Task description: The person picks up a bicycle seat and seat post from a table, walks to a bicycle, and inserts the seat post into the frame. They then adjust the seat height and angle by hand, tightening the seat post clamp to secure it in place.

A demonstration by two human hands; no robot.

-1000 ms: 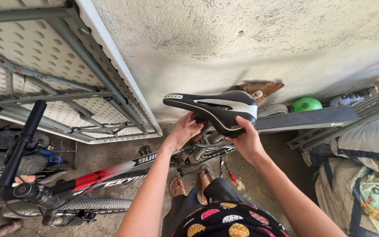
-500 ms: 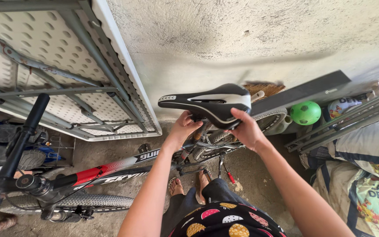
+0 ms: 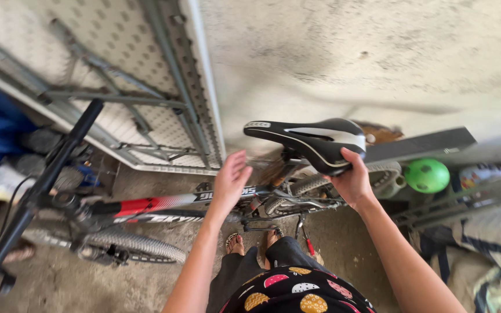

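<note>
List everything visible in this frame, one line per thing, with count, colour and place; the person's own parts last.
bicycle saddle: one, black and white, centre, at the wall
bicycle frame: one, red, black and grey, lying low across the middle
handlebar: one, black, left
folding table: one, white with grey legs, leaning on the wall, upper left
ball: one, green, right, by the wall
tyre: one, black, lower left
left hand: open, off the saddle, above the frame
right hand: grips the saddle's rear
</note>
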